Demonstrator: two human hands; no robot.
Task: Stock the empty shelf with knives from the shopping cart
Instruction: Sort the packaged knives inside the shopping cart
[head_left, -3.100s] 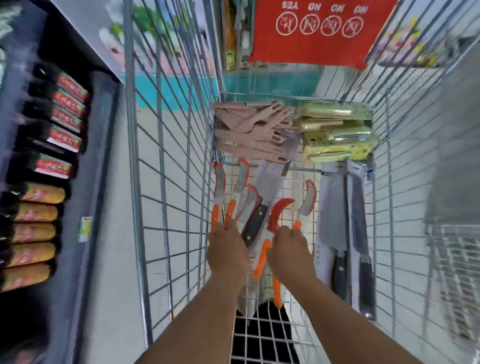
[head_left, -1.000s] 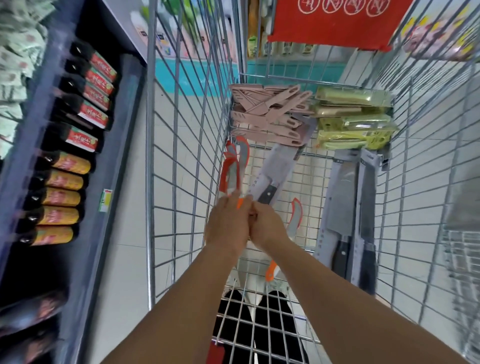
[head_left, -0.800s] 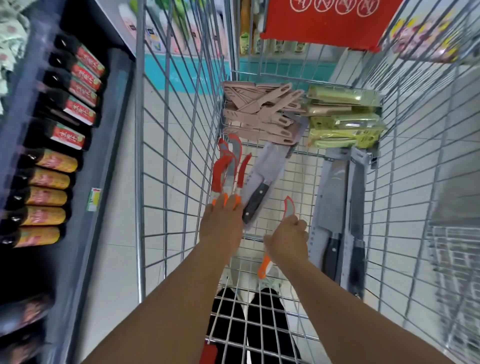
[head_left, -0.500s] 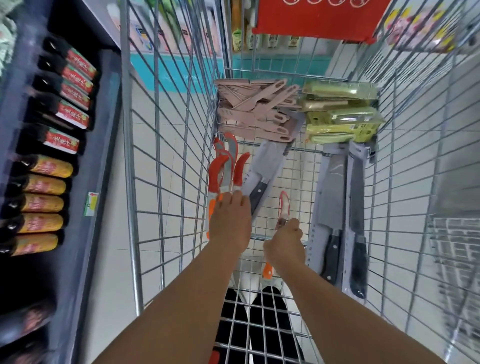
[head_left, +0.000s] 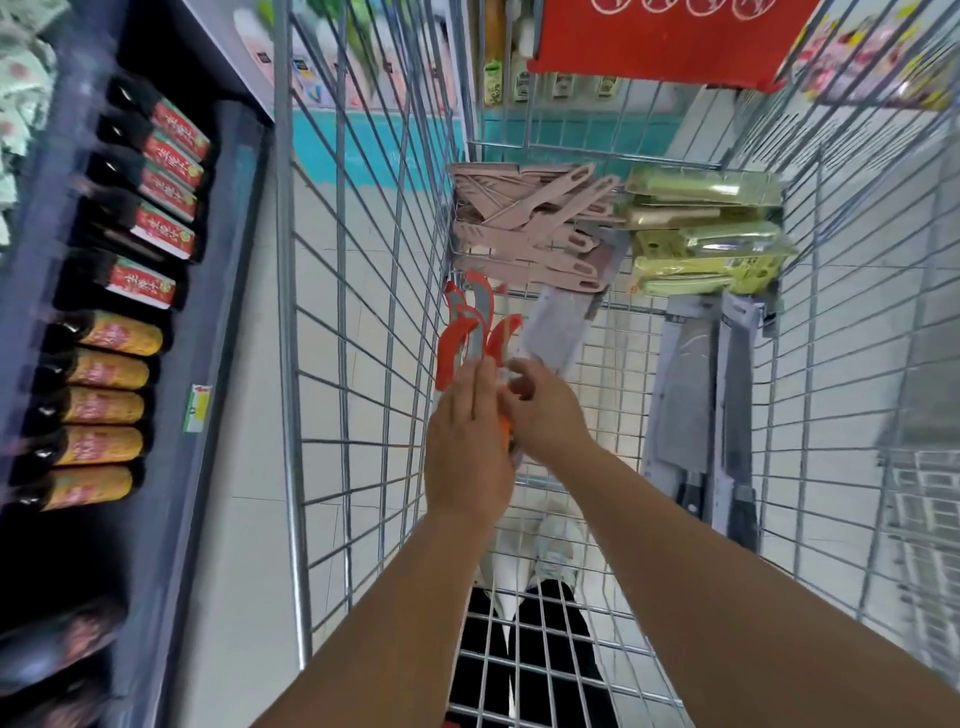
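Reaching into the wire shopping cart (head_left: 332, 364), we grip the orange-handled curved knives (head_left: 470, 338) in our left hand (head_left: 465, 447); our right hand (head_left: 545, 410) pinches one beside it.

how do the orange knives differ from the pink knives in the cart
The orange knives have curved grey blades edged in orange; the pink knives are straighter and pink all over. The orange ones are bunched in the left hand; the pink ones lie piled, untouched, at the cart's far end. Both are inside the shopping cart.
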